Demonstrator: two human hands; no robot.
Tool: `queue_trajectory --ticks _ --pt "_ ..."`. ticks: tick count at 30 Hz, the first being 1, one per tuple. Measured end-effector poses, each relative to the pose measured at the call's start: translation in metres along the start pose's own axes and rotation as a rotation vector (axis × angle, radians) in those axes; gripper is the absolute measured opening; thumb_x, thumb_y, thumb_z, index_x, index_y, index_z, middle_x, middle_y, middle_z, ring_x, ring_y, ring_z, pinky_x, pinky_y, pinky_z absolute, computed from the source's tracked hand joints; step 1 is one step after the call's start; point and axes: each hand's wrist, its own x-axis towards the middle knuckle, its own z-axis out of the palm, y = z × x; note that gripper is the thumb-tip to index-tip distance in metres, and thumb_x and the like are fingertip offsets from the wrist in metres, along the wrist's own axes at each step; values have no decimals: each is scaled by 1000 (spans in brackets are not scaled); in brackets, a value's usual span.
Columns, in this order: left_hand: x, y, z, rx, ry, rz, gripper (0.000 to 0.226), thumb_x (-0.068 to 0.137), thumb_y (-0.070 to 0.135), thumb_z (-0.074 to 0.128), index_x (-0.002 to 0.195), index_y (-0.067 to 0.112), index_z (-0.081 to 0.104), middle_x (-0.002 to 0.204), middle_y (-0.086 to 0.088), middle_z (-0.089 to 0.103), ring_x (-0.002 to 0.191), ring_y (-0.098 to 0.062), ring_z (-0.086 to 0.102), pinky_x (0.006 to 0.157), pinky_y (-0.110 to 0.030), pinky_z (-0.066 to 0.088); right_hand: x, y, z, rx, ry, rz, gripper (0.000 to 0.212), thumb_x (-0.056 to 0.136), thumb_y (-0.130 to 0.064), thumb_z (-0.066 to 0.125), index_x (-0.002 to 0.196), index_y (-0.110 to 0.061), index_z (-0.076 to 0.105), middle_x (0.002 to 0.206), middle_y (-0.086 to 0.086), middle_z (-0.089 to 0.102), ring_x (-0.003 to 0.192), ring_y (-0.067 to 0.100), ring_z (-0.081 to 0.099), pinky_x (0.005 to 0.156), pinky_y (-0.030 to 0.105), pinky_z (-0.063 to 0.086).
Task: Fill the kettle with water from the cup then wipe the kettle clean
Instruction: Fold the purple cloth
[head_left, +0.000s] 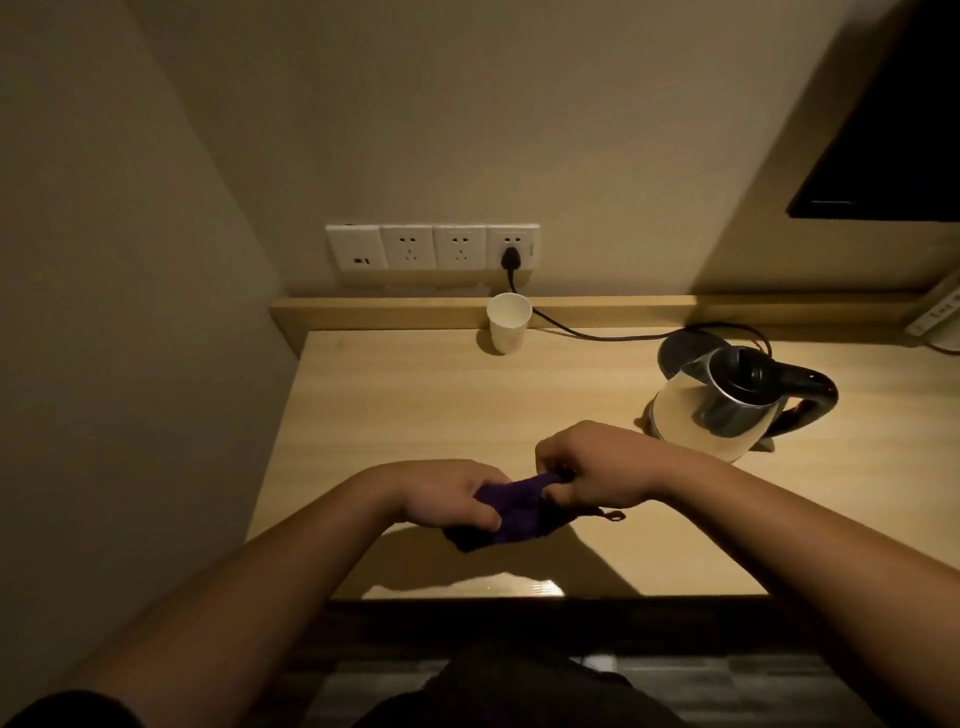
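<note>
Both hands (519, 488) gripping left-right cloth (511, 512)

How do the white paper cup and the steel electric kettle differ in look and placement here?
The white paper cup is small, plain and open-topped; the steel electric kettle is larger, shiny, with a black lid and handle. The cup stands at the back ledge below the sockets; the kettle sits further right, nearer the hands. Both stand upright on the wooden desk, untouched.

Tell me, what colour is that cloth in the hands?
Dark purple cloth, seen in the head view.
</note>
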Motion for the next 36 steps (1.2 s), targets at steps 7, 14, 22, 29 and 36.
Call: queue_trajectory --ticks 7,14,22,29,36 --pt "-17 -57 -16 252 273 118 20 94 27 58 113 25 62 102 5 65 90 -11 60 81 -33 51 29 -19 42 237 32 142 30 91 -18 65 117 -21 52 100 -2 65 88 18 62 73 30 52" --pt "22 -86 -10 596 303 177 23 93 25 54 116 28 58 104 6 61 89 -13 54 72 -32 42 48 3 83 102 135 187 32 92 -13 64 123 -14 64 114 5 66 98 20 60 75 22 41" --pt "59 -106 17 1026 601 179 33 76 14 71 103 22 55 96 0 61 83 -18 56 63 -31 45 73 40 129 -260 372 196 38 77 -10 77 112 -11 61 105 12 61 92 26 57 73 35 52" --pt "44 -166 90 1035 341 67 72 94 54 44 148 8 33 156 -14 28 144 -30 27 115 -46 24 36 45 206 -330 135 123 54 90 -41 49 122 0 64 127 23 63 110 41 63 89 49 55" --pt "34 -152 99 1048 268 -40 80 97 61 25 154 13 -3 162 -7 -11 148 -23 -11 119 -47 -6 16 40 217 -428 -24 160 87 96 -69 20 155 -10 -5 157 11 -19 144 27 -22 116 51 -14"
